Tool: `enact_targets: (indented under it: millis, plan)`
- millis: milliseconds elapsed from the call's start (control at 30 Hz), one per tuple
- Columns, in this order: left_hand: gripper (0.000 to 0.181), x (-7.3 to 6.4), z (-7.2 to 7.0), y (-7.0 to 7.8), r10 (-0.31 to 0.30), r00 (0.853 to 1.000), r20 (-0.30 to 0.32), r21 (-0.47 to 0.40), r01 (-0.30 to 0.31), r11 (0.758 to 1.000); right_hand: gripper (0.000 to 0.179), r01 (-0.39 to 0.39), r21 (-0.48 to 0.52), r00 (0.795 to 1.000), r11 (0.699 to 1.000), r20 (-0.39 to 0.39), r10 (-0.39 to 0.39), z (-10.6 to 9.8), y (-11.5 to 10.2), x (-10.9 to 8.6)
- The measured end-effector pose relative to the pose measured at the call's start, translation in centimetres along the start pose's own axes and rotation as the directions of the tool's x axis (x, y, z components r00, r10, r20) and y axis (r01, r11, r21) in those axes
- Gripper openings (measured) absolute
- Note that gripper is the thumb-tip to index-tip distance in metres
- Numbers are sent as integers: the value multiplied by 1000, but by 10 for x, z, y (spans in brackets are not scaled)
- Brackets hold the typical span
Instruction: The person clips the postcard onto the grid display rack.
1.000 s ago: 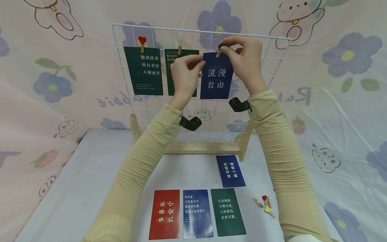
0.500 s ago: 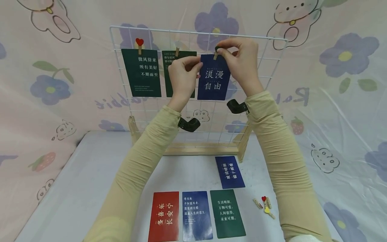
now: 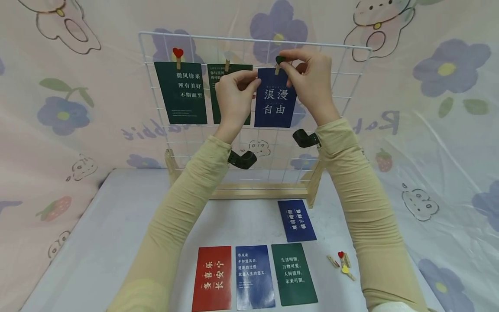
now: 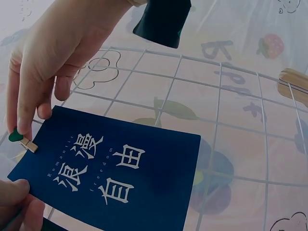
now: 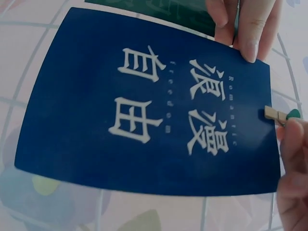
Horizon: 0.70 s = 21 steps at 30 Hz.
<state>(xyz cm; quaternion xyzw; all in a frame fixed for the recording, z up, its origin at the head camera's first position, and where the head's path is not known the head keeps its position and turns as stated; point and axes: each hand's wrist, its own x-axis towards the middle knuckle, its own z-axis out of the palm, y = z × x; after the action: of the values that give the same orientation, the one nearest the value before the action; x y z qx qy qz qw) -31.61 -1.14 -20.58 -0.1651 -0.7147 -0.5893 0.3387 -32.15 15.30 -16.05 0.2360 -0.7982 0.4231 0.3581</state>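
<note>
A blue card (image 3: 275,97) with white characters hangs upright against the white wire grid (image 3: 187,147). My left hand (image 3: 235,97) pinches its upper left corner between thumb and forefinger. At the card's top edge sits a small wooden clothespin (image 5: 275,114) with a green heart (image 3: 280,60). My right hand (image 3: 313,80) pinches this clothespin at the heart end, thumb in front. Left of it, a green card (image 3: 181,95) hangs from a clothespin with a red heart (image 3: 177,53). Another green card (image 3: 231,117) hangs between, partly hidden behind my left hand.
The grid stands in a wooden base (image 3: 257,191) on a white table. In front lie a red card (image 3: 212,277), a blue card (image 3: 255,277), a green card (image 3: 294,273) and a smaller-looking blue card (image 3: 297,221). Several loose clothespins (image 3: 343,265) lie at the right.
My right fingers have shifted slightly on the clothespin, so more of the green heart shows. The left hand keeps its pinch on the card's corner. The head view has drifted a little.
</note>
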Motion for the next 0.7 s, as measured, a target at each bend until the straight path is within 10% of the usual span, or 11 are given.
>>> enact_targets:
  millis: [400, 700]
  plan:
    - [18, -2, -5, 1, 20, 1000, 19, -6, -20, 1000, 16, 16, 313, 996, 949, -87, 11, -18, -9, -20]
    - [19, -4, -7, 1, 5, 999, 42, -39, -3, 999, 14, -50, 274, 999, 961, 23, 45, -30, -3, -40]
